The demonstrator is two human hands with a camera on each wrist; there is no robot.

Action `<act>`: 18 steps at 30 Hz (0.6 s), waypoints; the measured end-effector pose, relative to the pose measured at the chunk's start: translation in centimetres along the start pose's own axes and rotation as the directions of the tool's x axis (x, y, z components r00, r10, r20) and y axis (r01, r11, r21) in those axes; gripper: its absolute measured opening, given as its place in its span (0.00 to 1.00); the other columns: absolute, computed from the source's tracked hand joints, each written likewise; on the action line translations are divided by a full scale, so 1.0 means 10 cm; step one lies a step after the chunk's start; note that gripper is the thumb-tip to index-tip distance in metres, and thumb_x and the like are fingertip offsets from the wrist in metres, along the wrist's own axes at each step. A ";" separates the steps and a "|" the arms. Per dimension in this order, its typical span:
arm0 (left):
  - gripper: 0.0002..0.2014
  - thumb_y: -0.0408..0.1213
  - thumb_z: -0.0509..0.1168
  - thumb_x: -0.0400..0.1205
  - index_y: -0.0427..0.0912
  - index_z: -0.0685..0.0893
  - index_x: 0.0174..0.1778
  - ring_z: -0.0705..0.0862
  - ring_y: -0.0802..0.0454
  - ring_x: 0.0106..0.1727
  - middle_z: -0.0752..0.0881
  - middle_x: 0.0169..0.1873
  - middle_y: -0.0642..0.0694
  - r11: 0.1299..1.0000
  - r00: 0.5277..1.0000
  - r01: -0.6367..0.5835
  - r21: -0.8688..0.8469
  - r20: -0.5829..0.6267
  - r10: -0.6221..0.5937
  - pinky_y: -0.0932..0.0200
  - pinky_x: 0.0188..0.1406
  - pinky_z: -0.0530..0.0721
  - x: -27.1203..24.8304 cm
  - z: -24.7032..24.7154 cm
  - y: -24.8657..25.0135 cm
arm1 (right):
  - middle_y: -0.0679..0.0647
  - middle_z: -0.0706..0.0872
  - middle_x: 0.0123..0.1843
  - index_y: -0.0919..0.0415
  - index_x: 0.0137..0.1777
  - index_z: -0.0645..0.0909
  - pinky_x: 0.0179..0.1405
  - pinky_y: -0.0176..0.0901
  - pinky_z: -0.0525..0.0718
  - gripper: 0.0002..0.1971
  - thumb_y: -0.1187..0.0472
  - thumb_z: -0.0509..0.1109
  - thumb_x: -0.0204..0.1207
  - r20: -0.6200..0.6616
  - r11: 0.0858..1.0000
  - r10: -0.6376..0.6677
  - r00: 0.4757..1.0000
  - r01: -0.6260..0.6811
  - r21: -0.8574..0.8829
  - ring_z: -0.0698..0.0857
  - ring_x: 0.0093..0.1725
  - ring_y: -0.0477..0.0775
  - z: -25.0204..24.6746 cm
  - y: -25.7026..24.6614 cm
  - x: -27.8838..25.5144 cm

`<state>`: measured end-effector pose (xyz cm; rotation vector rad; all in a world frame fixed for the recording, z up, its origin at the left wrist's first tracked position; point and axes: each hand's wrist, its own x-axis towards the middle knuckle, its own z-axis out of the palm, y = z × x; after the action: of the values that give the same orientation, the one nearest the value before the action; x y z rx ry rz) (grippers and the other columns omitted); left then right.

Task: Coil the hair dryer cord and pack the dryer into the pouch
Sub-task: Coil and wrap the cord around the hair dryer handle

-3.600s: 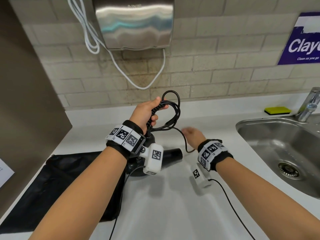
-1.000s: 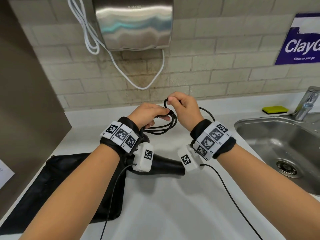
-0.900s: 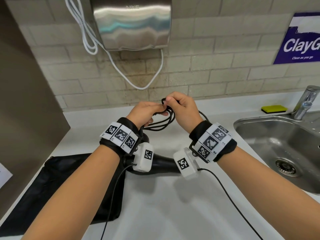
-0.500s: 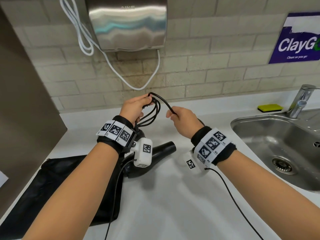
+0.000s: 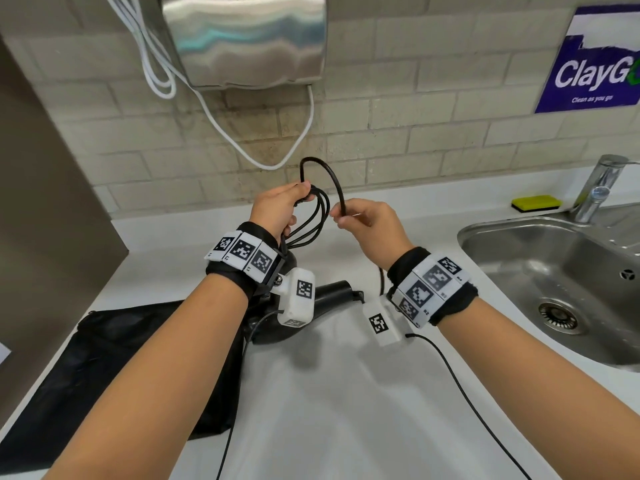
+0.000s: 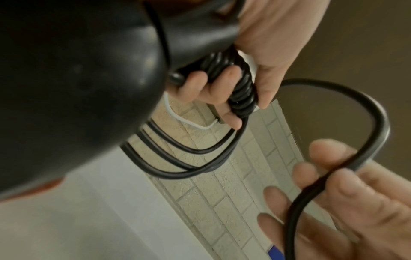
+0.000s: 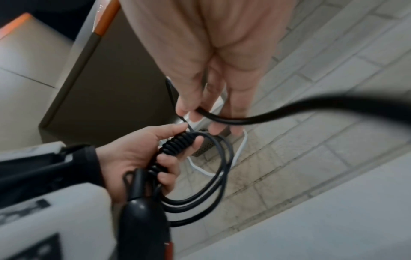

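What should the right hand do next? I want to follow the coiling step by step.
Probably carry its loop across to the left hand, which already grips several coils of the cord at the dryer handle. The right hand pinches a fresh arc beside them, and more cord trails below.

Even bright light, blurred wrist views
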<state>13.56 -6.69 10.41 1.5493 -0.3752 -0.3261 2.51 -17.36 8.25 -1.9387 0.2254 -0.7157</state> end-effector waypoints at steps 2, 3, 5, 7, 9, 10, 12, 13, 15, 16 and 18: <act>0.09 0.43 0.68 0.79 0.48 0.86 0.53 0.66 0.57 0.21 0.89 0.46 0.50 1.000 1.000 -0.002 0.015 0.004 0.002 0.65 0.18 0.61 0.00 0.02 0.00 | 0.49 0.84 0.44 0.56 0.50 0.82 0.46 0.24 0.77 0.09 0.69 0.63 0.78 -0.001 0.997 0.022 1.000 -0.022 -0.073 0.82 0.44 0.45 -0.09 0.10 -0.01; 0.07 0.43 0.68 0.79 0.49 0.86 0.51 0.65 0.57 0.21 0.89 0.47 0.49 1.000 1.000 -0.004 0.024 0.012 0.003 0.65 0.18 0.61 0.00 0.03 0.00 | 0.50 0.84 0.47 0.57 0.53 0.82 0.44 0.23 0.77 0.10 0.68 0.62 0.79 -0.015 0.993 0.036 0.999 -0.037 -0.111 0.82 0.45 0.47 -0.14 0.16 -0.02; 0.04 0.43 0.68 0.79 0.51 0.85 0.48 0.65 0.57 0.21 0.89 0.47 0.49 0.999 0.999 -0.007 0.040 0.035 0.005 0.65 0.19 0.61 -0.02 0.07 -0.01 | 0.54 0.85 0.53 0.58 0.59 0.81 0.48 0.28 0.77 0.11 0.65 0.61 0.80 -0.078 0.989 0.066 0.995 -0.075 -0.124 0.82 0.51 0.49 -0.24 0.30 -0.05; 0.03 0.43 0.68 0.79 0.52 0.86 0.46 0.65 0.57 0.21 0.89 0.46 0.49 0.999 0.998 -0.008 0.049 0.056 0.006 0.65 0.18 0.61 -0.03 0.11 -0.03 | 0.55 0.84 0.60 0.58 0.62 0.80 0.59 0.37 0.78 0.13 0.62 0.63 0.79 -0.167 0.979 0.123 0.978 -0.146 -0.140 0.80 0.57 0.50 -0.30 0.44 -0.10; 0.03 0.43 0.68 0.79 0.52 0.86 0.46 0.65 0.57 0.21 0.89 0.46 0.48 0.998 0.998 -0.009 0.060 0.065 0.005 0.65 0.18 0.60 -0.02 0.15 -0.04 | 0.55 0.82 0.64 0.55 0.64 0.79 0.68 0.52 0.74 0.16 0.58 0.66 0.77 -0.244 0.916 0.176 0.954 -0.250 -0.315 0.78 0.63 0.55 -0.35 0.61 -0.17; 0.04 0.43 0.68 0.79 0.51 0.86 0.47 0.64 0.57 0.21 0.89 0.46 0.48 0.998 0.998 -0.009 0.064 0.064 0.004 0.65 0.17 0.60 -0.01 0.15 -0.04 | 0.55 0.81 0.64 0.53 0.66 0.77 0.69 0.56 0.73 0.17 0.56 0.65 0.76 -0.248 0.854 0.214 0.945 -0.304 -0.421 0.77 0.65 0.58 -0.37 0.67 -0.21; 0.05 0.43 0.68 0.79 0.51 0.87 0.48 0.65 0.57 0.20 0.89 0.45 0.49 0.998 0.998 -0.007 0.070 0.058 0.003 0.66 0.16 0.60 0.00 0.15 -0.04 | 0.57 0.82 0.62 0.56 0.67 0.75 0.64 0.48 0.74 0.17 0.56 0.62 0.79 -0.209 0.793 0.325 0.923 -0.386 -0.472 0.79 0.63 0.61 -0.38 0.76 -0.29; 0.05 0.43 0.68 0.79 0.50 0.87 0.48 0.65 0.57 0.20 0.89 0.45 0.49 0.997 0.998 -0.008 0.072 0.057 0.004 0.67 0.16 0.60 0.01 0.14 -0.04 | 0.59 0.83 0.59 0.60 0.65 0.77 0.58 0.41 0.73 0.15 0.58 0.60 0.81 -0.183 0.807 0.361 0.914 -0.405 -0.430 0.80 0.61 0.61 -0.36 0.80 -0.31; 0.05 0.43 0.68 0.79 0.50 0.87 0.48 0.64 0.58 0.18 0.88 0.44 0.49 0.998 0.999 -0.008 0.069 0.053 0.004 0.67 0.16 0.60 0.02 0.14 -0.05 | 0.61 0.83 0.50 0.65 0.54 0.82 0.47 0.38 0.71 0.17 0.58 0.53 0.84 -0.144 0.861 0.395 0.907 -0.420 -0.287 0.81 0.52 0.59 -0.33 0.85 -0.33; 0.05 0.43 0.68 0.79 0.50 0.87 0.48 0.64 0.59 0.18 0.88 0.44 0.49 0.998 0.999 -0.006 0.064 0.049 0.003 0.66 0.16 0.59 0.03 0.14 -0.05 | 0.58 0.81 0.42 0.64 0.45 0.83 0.42 0.39 0.71 0.21 0.56 0.50 0.85 -0.122 0.882 0.419 0.900 -0.435 -0.180 0.80 0.43 0.56 -0.30 0.86 -0.33; 0.05 0.43 0.68 0.79 0.49 0.87 0.48 0.64 0.59 0.17 0.89 0.44 0.49 0.998 0.999 0.001 0.060 0.045 -0.004 0.66 0.17 0.59 0.04 0.14 -0.06 | 0.53 0.70 0.29 0.64 0.33 0.80 0.28 0.38 0.67 0.29 0.51 0.45 0.86 -0.036 0.856 0.517 0.855 -0.516 0.033 0.68 0.27 0.51 -0.25 0.86 -0.33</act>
<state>13.30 -8.16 9.83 1.6028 -0.4218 -0.3554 -0.28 -21.82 0.33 -1.7269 0.7338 -0.3949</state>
